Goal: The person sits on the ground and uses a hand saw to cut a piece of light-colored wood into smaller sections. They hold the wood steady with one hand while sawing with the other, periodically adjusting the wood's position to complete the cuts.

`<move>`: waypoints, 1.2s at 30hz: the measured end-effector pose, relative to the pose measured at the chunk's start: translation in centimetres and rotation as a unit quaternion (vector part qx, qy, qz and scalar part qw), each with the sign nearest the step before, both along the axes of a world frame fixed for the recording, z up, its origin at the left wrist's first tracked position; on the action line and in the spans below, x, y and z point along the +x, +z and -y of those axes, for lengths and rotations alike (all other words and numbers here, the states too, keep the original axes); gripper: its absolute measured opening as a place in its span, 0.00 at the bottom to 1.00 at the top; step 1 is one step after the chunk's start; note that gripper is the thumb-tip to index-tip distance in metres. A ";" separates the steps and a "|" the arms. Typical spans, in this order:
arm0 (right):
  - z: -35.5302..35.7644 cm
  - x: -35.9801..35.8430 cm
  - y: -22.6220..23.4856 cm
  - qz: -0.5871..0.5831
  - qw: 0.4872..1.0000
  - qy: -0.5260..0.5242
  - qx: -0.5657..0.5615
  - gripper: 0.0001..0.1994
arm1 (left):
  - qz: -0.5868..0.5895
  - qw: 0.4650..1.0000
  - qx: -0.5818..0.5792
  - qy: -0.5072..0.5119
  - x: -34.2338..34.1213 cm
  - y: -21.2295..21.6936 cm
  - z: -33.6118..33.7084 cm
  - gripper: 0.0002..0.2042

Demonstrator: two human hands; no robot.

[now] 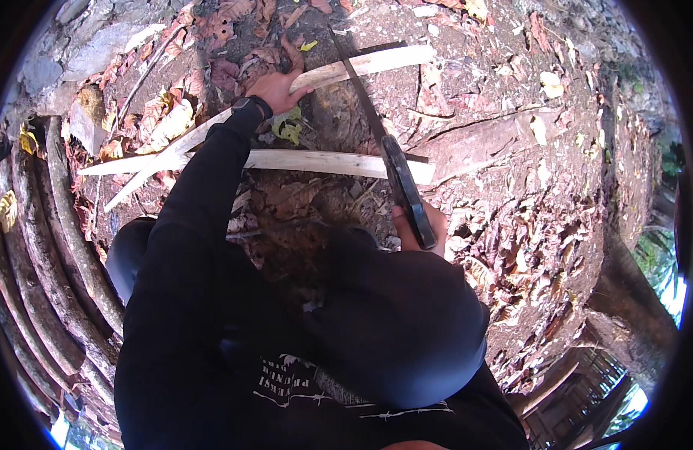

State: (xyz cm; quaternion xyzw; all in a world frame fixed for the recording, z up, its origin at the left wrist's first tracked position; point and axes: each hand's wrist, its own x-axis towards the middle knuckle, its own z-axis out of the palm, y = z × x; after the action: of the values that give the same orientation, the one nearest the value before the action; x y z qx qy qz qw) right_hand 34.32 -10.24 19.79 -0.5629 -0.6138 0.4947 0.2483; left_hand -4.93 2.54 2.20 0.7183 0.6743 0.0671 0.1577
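On the leaf-strewn ground ahead of you, your left hand (275, 90) presses down with closed fingers on a long pale strip of split wood (286, 86) that runs from lower left to upper right, its cut face light and raw. Your right hand (418, 225) is wrapped tight around the dark handle of a long knife (384, 142), whose thin blade slants up across that strip. A second pale strip (286, 160) lies nearer you, beneath the blade.
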 end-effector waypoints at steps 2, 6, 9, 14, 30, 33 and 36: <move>-2.5 -2.8 -1.8 -0.019 0.999 0.005 0.035 0.08 | 0.014 1.000 0.003 -0.010 1.4 -0.4 -0.8 0.29; -3.7 -2.5 -4.3 -0.031 0.999 0.002 0.027 0.08 | 0.012 1.000 0.004 -0.004 2.3 -0.6 -1.0 0.29; 0.5 1.0 0.1 0.014 0.999 -0.005 -0.031 0.08 | 0.007 1.000 0.010 0.010 -0.3 -0.3 -0.2 0.29; -0.3 0.4 -1.5 0.015 1.000 0.005 -0.004 0.09 | 0.003 1.000 0.029 -0.010 0.0 -1.2 0.3 0.29; -4.6 -3.4 -4.5 -0.025 0.996 0.027 0.081 0.10 | 0.048 0.998 0.012 0.025 1.6 -1.3 0.1 0.28; -2.9 -1.0 -2.6 0.009 1.000 0.001 -0.014 0.11 | 0.048 0.998 0.005 0.026 1.0 -1.2 0.6 0.27; 0.0 1.0 0.6 0.025 0.999 -0.030 -0.035 0.10 | 0.048 0.999 0.020 0.005 1.9 -0.8 0.9 0.26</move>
State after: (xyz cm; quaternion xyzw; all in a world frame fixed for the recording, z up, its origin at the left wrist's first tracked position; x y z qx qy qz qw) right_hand 35.35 -10.24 20.44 -0.6014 -0.5848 0.4943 0.2278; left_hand -3.03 1.65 1.35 0.7137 0.6683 0.1159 0.1750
